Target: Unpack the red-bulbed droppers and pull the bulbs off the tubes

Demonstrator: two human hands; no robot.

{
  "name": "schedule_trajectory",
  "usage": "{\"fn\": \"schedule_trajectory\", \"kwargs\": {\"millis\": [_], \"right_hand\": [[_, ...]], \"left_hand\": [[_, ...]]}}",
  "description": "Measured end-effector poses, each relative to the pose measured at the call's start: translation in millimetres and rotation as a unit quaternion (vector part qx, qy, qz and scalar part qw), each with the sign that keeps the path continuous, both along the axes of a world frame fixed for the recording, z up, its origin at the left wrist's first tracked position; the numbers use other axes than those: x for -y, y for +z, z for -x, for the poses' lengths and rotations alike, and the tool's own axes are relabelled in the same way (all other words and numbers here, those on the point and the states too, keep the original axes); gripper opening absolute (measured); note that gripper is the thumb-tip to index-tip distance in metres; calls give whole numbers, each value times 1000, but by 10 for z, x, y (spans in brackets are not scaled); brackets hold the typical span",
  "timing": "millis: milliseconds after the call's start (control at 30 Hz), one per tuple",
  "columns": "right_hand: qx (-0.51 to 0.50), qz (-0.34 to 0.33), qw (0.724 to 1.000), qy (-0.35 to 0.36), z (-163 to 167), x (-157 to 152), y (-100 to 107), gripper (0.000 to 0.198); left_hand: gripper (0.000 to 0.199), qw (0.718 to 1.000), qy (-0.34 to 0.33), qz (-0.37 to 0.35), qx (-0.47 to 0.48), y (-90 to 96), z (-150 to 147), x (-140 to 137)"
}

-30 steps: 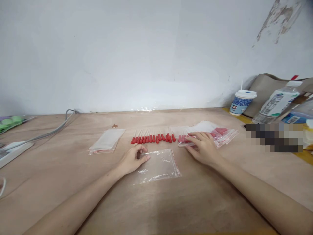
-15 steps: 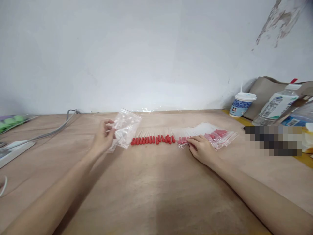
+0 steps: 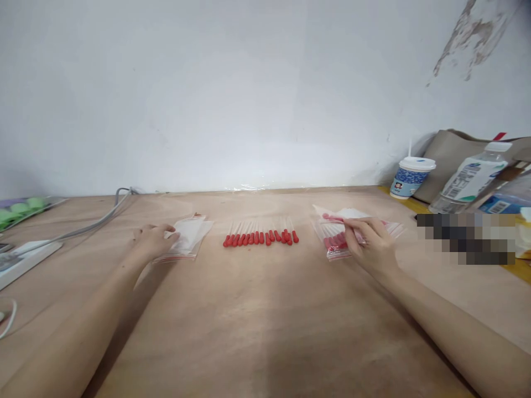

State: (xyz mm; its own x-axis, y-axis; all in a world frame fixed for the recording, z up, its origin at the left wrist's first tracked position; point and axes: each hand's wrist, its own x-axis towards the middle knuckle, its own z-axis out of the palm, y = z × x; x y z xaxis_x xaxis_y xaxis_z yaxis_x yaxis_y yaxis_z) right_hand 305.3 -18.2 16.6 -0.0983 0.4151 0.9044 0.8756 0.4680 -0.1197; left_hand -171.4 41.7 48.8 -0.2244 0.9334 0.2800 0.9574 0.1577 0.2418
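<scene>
My left hand [image 3: 154, 241] lies at the left edge of a small pile of clear zip bags [image 3: 191, 236], fingers a little apart and fingertips touching the plastic. In the middle, several droppers [image 3: 257, 237] with red rubber bulbs and thin clear tubes lie side by side, bulbs toward me. My right hand [image 3: 371, 243] pinches a clear zip bag [image 3: 321, 213] with a red-bulbed dropper showing in it. Under that hand lie more zip bags [image 3: 338, 255] filled with red-bulbed droppers, partly hidden by my fingers.
At the right stand a blue and white paper cup [image 3: 410, 179], a plastic bottle [image 3: 468, 177] and a grey-beige bag [image 3: 440, 149]. On the left are a grey cable [image 3: 97, 221], a white power strip [image 3: 33, 260] and green rounded things [image 3: 20, 209]. A wall closes off the back.
The bag my left hand held up is down on the pile, and that hand has moved left and lower. My right hand has moved right, away from the droppers, with filled bags.
</scene>
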Motion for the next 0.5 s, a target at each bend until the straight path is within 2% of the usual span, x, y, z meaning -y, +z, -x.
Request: {"fn": "schedule_trajectory", "kwargs": {"millis": [67, 133, 200, 300, 400, 433, 500], "right_hand": [[-21, -21, 999, 38, 82, 86, 9, 17], [-11, -25, 994, 107, 214, 194, -10, 21], [25, -31, 981, 192, 372, 309, -46, 27], [109, -5, 945, 308, 594, 452, -90, 30], [178, 54, 901, 391, 734, 524, -105, 24], [193, 80, 887, 412, 755, 530, -106, 23], [215, 141, 865, 431, 757, 522, -107, 24]], "left_hand": [[45, 999, 29, -39, -18, 63, -112, 34], [43, 992, 22, -117, -36, 119, -281, 87], [36, 977, -29, -205, -45, 150, -504, 166], [24, 945, -179, -272, -25, 123, -898, 358], [17, 905, -345, -248, 21, 29, -1269, 630], [18, 892, -404, -201, 28, -5, -1367, 722], [22, 845, -523, -105, 46, -61, -1509, 877]]}}
